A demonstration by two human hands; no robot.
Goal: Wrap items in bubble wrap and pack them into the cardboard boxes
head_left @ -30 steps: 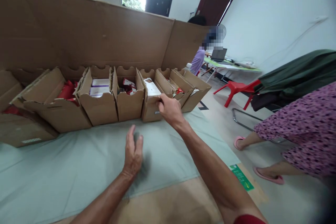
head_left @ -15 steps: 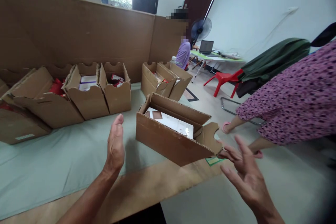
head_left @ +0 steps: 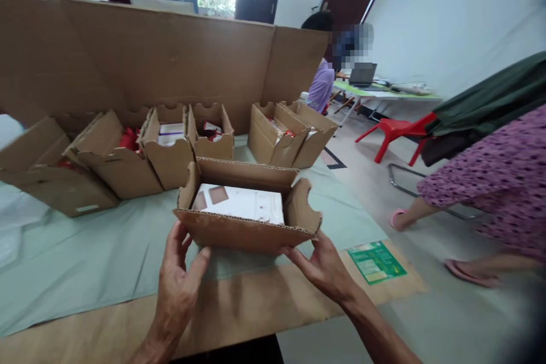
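Observation:
An open cardboard box [head_left: 243, 230] sits near the table's front edge with its long side toward me. Inside it lies a white flat pack [head_left: 247, 203] with brown squares printed on it. My left hand [head_left: 179, 281] touches the box's lower left corner, its fingers curled under the edge. At the lower right corner my right hand [head_left: 322, 267] has its fingers spread under the box. Together the two hands grip the box.
A row of open cardboard boxes [head_left: 166, 151] with red and white packs stands at the back against a tall cardboard wall [head_left: 149, 57], with a gap in the row. A green leaflet [head_left: 375, 261] lies at the table's right corner. A person in a purple dress [head_left: 490, 182] walks by on the right; another person sits at a far desk.
The box, pulled out of the row a second ago, has turned square to me and come closer. Both hands, open in the air half a second ago, now hold its front corners.

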